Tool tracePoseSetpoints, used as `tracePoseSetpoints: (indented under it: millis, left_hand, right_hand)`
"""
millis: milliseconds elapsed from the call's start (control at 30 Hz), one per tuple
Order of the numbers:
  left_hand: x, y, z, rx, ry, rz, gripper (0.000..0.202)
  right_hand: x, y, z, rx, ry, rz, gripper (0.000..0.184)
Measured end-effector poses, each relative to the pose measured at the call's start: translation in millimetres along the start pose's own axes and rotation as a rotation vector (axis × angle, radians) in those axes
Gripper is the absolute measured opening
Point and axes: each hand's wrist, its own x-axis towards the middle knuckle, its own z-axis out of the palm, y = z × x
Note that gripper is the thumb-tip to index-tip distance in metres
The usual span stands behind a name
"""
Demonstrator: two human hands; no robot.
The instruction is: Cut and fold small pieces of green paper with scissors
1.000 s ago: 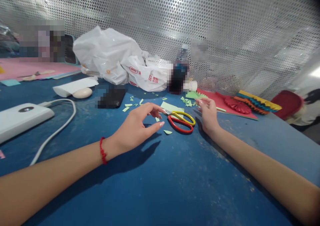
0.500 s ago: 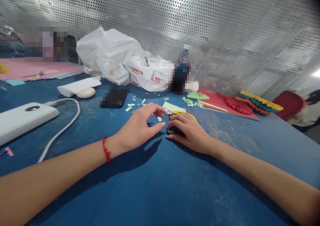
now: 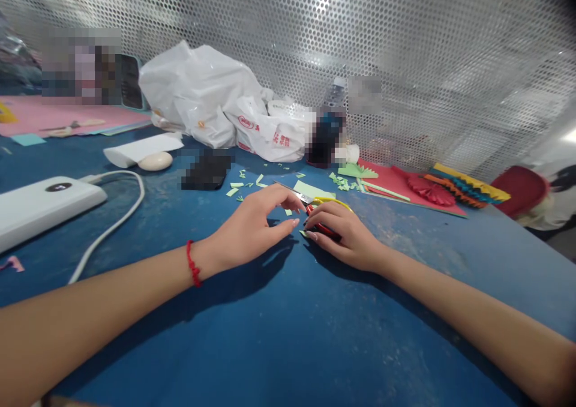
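My left hand, with a red cord bracelet at the wrist, hovers over the table. Its fingers are curved and its thumb stands apart, with nothing between them. Past its fingertips are scissors with metal blades and yellow and red handles. My right hand is curled over the red handle, palm down; its fingers partly hide the grip. A small green paper bit shows at the right thumb tip. Behind the scissors lies a flat light-green paper piece, with green scraps scattered to the left.
On the blue table are a white power bank with a cable, a black phone and a white mouse-like object. White plastic bags and a bottle stand behind. Red paper and folded paper fans lie right.
More of the scissors' blades and the red handle now show. The right fingers and thumb have shifted slightly around the handle. My left hand is almost unmoved.
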Motion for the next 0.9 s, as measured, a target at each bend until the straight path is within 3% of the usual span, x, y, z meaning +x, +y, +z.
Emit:
tracePoseSetpoints:
  millis: [900]
  left_hand:
    - [0.2, 3.7, -1.0, -0.012, -0.012, 0.034, 0.012]
  right_hand:
    - [0.2, 3.7, 3.0, -0.011, 0.046, -0.012, 0.012]
